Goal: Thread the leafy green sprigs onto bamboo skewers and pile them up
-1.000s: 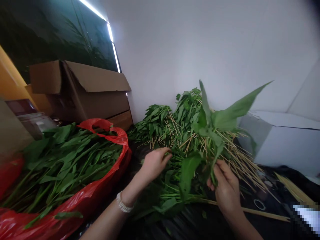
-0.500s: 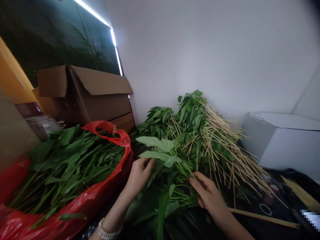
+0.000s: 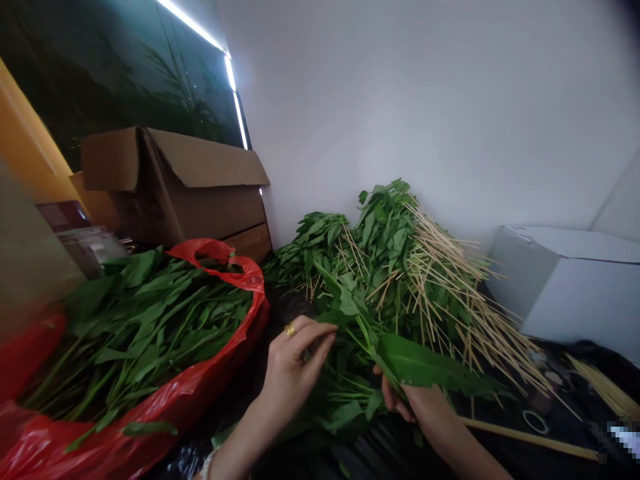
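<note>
Right hand (image 3: 420, 401) clamped on one leafy sprig (image 3: 425, 363), left hand (image 3: 295, 357) fingertips close, closure unclear, narrow gap to one red plastic bag (image 3: 258, 287) rim.

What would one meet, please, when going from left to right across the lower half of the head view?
Red bag → left grip → right grip → white box. Things that overlap too much to place are left out.

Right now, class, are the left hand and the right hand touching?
Apart: the head view shows greens in the gap between left hand and right hand.
</note>
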Available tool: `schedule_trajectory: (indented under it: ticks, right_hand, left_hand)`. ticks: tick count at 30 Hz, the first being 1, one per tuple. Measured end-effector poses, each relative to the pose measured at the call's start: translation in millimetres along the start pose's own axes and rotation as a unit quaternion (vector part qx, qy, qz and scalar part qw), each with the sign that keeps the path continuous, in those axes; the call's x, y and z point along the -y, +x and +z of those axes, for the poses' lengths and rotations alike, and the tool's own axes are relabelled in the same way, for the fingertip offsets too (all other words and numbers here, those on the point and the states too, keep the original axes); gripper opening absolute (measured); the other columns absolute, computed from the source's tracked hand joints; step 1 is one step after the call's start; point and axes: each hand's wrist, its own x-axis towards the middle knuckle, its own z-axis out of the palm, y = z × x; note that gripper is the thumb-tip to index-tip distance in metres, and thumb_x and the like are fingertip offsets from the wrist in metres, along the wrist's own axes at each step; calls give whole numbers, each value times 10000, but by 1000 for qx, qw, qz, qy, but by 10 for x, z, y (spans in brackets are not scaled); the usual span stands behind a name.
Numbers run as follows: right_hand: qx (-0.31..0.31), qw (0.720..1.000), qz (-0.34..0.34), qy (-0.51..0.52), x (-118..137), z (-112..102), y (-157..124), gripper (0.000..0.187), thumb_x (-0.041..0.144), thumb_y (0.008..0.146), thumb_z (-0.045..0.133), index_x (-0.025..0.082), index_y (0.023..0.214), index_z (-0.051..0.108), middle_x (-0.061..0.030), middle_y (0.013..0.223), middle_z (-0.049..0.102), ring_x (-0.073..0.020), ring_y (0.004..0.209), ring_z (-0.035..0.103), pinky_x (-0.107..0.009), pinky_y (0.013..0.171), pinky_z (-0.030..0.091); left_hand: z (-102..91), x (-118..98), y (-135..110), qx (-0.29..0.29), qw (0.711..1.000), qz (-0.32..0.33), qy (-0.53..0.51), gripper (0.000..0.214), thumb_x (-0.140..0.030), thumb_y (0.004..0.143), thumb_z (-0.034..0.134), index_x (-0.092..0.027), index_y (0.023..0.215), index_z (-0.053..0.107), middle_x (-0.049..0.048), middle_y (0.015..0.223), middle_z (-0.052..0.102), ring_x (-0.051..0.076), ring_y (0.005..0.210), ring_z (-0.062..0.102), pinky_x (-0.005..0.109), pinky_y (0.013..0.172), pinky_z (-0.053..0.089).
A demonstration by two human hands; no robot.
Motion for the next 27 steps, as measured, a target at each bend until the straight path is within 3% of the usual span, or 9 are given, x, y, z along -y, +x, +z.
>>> schedule_trajectory:
  ticks: [4, 8, 11, 14, 17, 20, 22, 24, 27]
  right_hand:
    - [90, 992, 51, 69, 122, 23, -6, 360, 566, 787, 542, 219, 691, 540, 85, 398, 434, -77, 336, 368, -189, 373, 295]
    - [57, 994, 45, 78, 193, 75, -16, 358, 571, 815, 555, 219, 806, 487, 52, 583, 585, -55, 353, 353, -188, 368, 263]
    - [44, 999, -8, 1, 155, 82, -41, 291, 510, 879, 511, 223, 837, 486, 22, 679, 616, -92, 449, 477, -205, 427, 355]
    - [8, 992, -84, -93, 96, 66, -63, 184, 406, 915, 478, 228, 904, 525, -24, 810, 657, -165, 692, 618, -247, 603, 466]
    - [-40, 971, -178, -156, 62, 48, -70, 167, 285, 923, 438, 236, 1019, 565, -48, 954, 675, -197, 887, 646, -281, 763, 484]
    - [-59, 952, -236, -185, 62, 41, -69, 224, 177, 911, 403, 248, 1035, 575, -31, 971, 672, -177, 907, 650, -263, 784, 482]
    - [-62, 944, -257, -198, 72, 44, -69, 245, 134, 899, 397, 249, 1021, 576, -19, 937, 666, -166, 876, 652, -248, 759, 485]
    - [-62, 936, -275, -209, 82, 52, -70, 260, 109, 892, 393, 249, 1018, 572, -15, 923, 660, -164, 863, 650, -246, 749, 487]
    - [-60, 924, -300, -231, 84, 65, -72, 274, 89, 897, 383, 248, 1025, 565, -18, 929, 650, -164, 867, 644, -254, 756, 489]
  left_hand:
    - [114, 71, -35, 31, 998, 62, -7, 154, -149, 885, 600, -204, 995, 693, 51, 869, 650, 145, 789, 619, 240, 704, 498]
    - [190, 154, -93, 40, 990, 124, 54, 222, -135, 891, 590, -224, 1082, 663, 56, 945, 632, 152, 839, 616, 258, 729, 502]
    - [204, 177, -132, 51, 985, 133, 95, 232, -161, 881, 610, -217, 1104, 645, 67, 986, 615, 171, 878, 605, 286, 761, 503]
    - [176, 158, -141, -11, 992, 95, 83, 179, -151, 885, 590, -199, 1049, 646, 62, 961, 592, 167, 868, 590, 286, 767, 496]
    - [108, 128, -110, -78, 993, 48, 74, 191, -138, 905, 541, -203, 1059, 635, 51, 966, 578, 158, 863, 579, 277, 759, 481]
    - [25, 109, -73, -130, 989, 24, 71, 181, -140, 913, 525, -195, 1062, 611, 39, 946, 578, 146, 820, 568, 259, 705, 468]
    - [-16, 98, -60, -162, 982, 42, 83, 155, -127, 899, 551, -192, 1030, 605, 27, 913, 577, 134, 778, 557, 249, 669, 457]
    - [-33, 86, -52, -148, 977, 102, 118, 176, -113, 876, 596, -209, 1022, 620, 15, 897, 587, 133, 777, 556, 259, 689, 454]
    - [-13, 87, -34, -38, 963, 197, 181, 240, -111, 878, 599, -246, 1070, 649, 19, 971, 648, 161, 845, 565, 300, 746, 442]
